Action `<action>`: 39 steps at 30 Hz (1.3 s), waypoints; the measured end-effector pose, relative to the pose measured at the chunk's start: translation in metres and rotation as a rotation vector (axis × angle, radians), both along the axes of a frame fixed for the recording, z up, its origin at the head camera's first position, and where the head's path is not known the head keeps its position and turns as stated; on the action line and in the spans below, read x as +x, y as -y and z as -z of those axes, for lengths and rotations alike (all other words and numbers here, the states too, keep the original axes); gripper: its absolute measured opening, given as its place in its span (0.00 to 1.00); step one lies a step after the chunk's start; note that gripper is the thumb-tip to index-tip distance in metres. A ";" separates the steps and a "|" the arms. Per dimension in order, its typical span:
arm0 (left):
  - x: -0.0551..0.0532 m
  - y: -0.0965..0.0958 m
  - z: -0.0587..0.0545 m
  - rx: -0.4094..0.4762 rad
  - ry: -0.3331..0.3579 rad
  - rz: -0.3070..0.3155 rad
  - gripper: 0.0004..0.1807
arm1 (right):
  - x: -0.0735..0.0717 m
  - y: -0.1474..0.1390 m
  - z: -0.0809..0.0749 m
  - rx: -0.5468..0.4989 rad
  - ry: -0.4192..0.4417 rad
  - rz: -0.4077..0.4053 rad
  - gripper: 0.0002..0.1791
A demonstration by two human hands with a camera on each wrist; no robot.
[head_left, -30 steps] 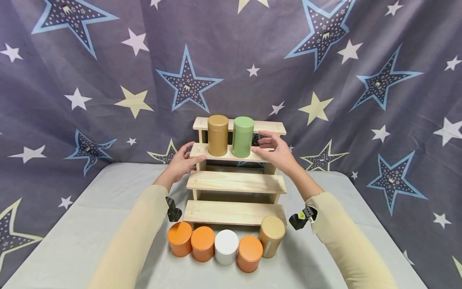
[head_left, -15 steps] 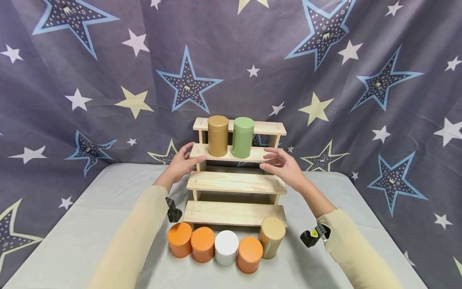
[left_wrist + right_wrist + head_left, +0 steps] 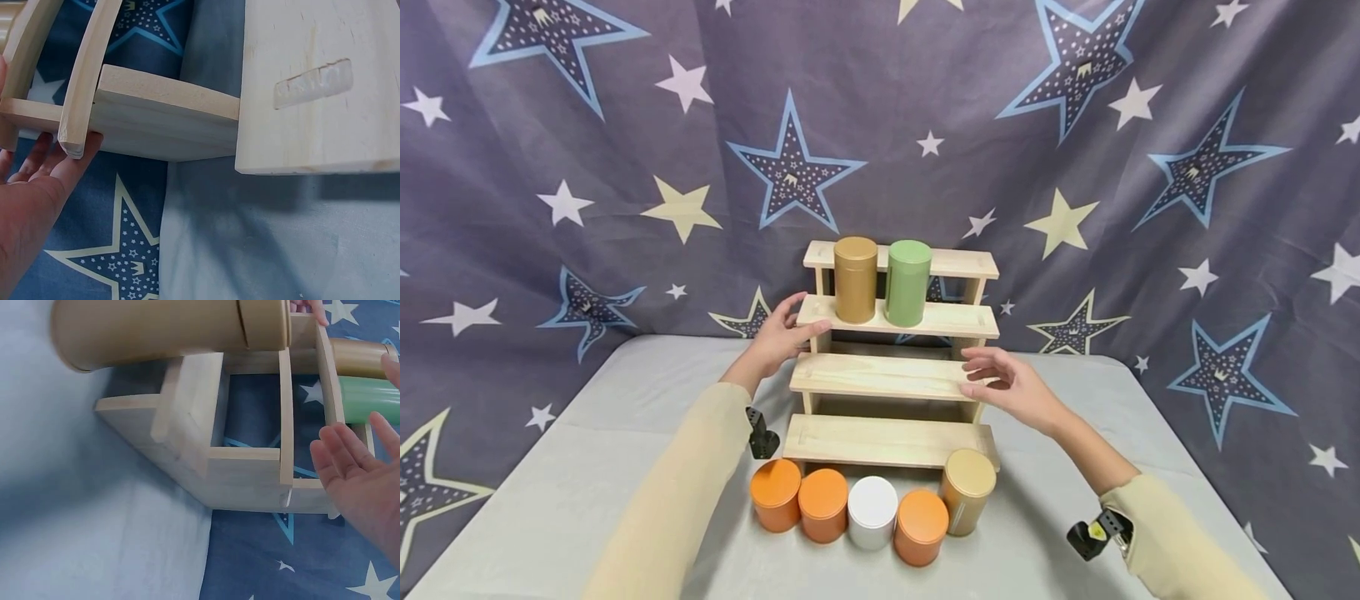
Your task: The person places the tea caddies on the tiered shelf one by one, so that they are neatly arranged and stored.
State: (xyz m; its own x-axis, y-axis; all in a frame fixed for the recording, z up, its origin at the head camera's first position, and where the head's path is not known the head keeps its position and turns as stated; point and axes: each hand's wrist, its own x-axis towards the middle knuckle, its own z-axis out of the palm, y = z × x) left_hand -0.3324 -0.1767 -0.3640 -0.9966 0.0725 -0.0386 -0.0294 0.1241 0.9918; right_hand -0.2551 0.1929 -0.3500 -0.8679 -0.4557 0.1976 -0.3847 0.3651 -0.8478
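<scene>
A four-step wooden display stand [image 3: 880, 375] stands on the table. On its second step from the top, a gold tin [image 3: 855, 281] and a green tin [image 3: 908, 283] stand upright side by side. My left hand [image 3: 778, 337] grips the left end of that step, thumb at the front edge and fingers behind; the left wrist view shows its fingers [image 3: 78, 165] against the wood. My right hand [image 3: 1015, 392] holds nothing. Its fingers are loosely bent near the right end of the step below. In the right wrist view the palm of that hand [image 3: 365, 487] faces the stand.
Before the stand, a row of tins runs along the pale tabletop [image 3: 625, 433]: two orange tins [image 3: 777, 496], a white tin [image 3: 872, 512], another orange tin [image 3: 921, 527] and a taller gold tin [image 3: 968, 492]. A star-patterned curtain [image 3: 880, 125] hangs behind.
My right hand has left the green tin's side and moved down and to the right, towards the lower step. The left hand keeps its hold; the tins have stayed put.
</scene>
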 end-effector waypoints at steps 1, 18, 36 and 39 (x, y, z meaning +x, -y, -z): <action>0.000 0.000 0.000 0.004 -0.002 0.001 0.49 | 0.002 -0.001 0.000 0.008 -0.001 -0.010 0.29; -0.002 0.001 -0.001 0.021 0.003 0.008 0.49 | 0.042 -0.027 0.020 0.057 -0.034 -0.145 0.25; 0.002 -0.001 0.000 -0.006 -0.004 0.000 0.49 | 0.066 -0.036 0.052 0.083 0.032 -0.217 0.32; 0.002 -0.001 0.000 -0.008 -0.006 0.000 0.49 | 0.067 -0.036 0.058 0.076 0.044 -0.209 0.33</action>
